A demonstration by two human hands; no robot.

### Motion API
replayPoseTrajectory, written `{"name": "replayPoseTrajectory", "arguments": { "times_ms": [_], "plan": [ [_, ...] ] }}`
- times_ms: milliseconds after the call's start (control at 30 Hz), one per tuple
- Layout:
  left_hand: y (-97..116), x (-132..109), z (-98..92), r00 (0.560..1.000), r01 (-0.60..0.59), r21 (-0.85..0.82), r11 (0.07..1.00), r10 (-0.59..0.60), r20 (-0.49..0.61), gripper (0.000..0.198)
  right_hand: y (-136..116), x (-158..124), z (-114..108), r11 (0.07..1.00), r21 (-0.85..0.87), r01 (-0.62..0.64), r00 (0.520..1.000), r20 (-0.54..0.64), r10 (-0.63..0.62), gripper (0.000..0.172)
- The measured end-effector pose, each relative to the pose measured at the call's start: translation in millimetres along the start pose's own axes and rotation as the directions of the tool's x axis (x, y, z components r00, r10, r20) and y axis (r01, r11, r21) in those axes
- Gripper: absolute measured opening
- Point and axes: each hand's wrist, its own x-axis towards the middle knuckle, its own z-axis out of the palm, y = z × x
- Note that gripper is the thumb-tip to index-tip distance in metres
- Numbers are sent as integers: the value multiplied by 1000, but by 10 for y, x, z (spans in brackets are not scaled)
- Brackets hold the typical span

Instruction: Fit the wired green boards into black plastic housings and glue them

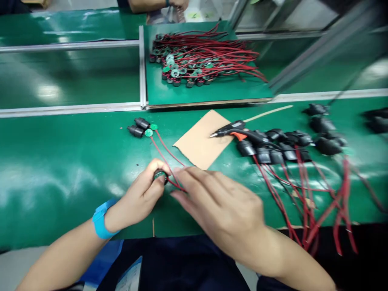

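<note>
As seen from the head camera, a worker's left hand (144,193) grips a small round black part (160,176) between bent thumb and forefinger, just above the green bench (60,169). The right hand (226,206), blurred, reaches in from the other side, fingers stretched together and thumb apart below; red wires (176,184) run into that gap, though whether they are pinched cannot be told. The left hand's grip at the rim likely steadies the part and leaves its top face bare.

Beyond the left hand, two black housings (142,122) lie side by side, apparently set there to be within easy reach. Past the right fingertips, a glue gun (230,129) rests with its nozzle over a cardboard square (200,139), probably to spare the bench from drips. Farther right of that hand, more black caps (263,155) stand in a cluster, wires trailing toward the near edge.

The held part's round face turns up toward the camera; its long axis seems to run down into the left fist, where fingers hide its length. Its wires leave toward the right hand.
</note>
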Motion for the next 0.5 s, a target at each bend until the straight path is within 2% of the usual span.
{"name": "replayPoseTrajectory", "arguments": {
  "times_ms": [67,133,200,267,300,333,400,467,500],
  "plan": [
    [-24,-33,52,995,-92,61,994,94,-21,16,-104,-7,11,990,-138,22,999,32,-17,31],
    [-58,-62,108,986,-167,105,980,169,-13,15,-183,-28,51,982,-181,49,999,10,-48,31],
    [-87,-81,151,978,-206,143,968,200,57,17,-206,-70,61,982,-181,52,999,-8,-54,30],
    [-104,-75,156,968,-230,196,953,203,149,34,-156,-145,-6,989,-147,15,1000,-3,-16,28],
    [-113,-53,132,965,-243,236,941,208,162,45,-94,-198,-67,993,-117,-19,1000,6,20,26],
    [-126,-17,84,964,-259,303,917,229,133,54,-2,-262,-138,994,-82,-69,997,18,70,24],
    [-175,94,-87,941,-267,527,807,335,-36,60,268,-419,-290,977,-31,-213,977,24,214,20],
    [-251,229,-320,855,-158,784,601,480,-196,56,621,-617,-439,905,-54,-423,906,-21,422,22],
    [-298,299,-435,826,-85,852,517,514,-229,55,811,-731,-513,837,-94,-539,843,-73,534,25]
  ]
}}
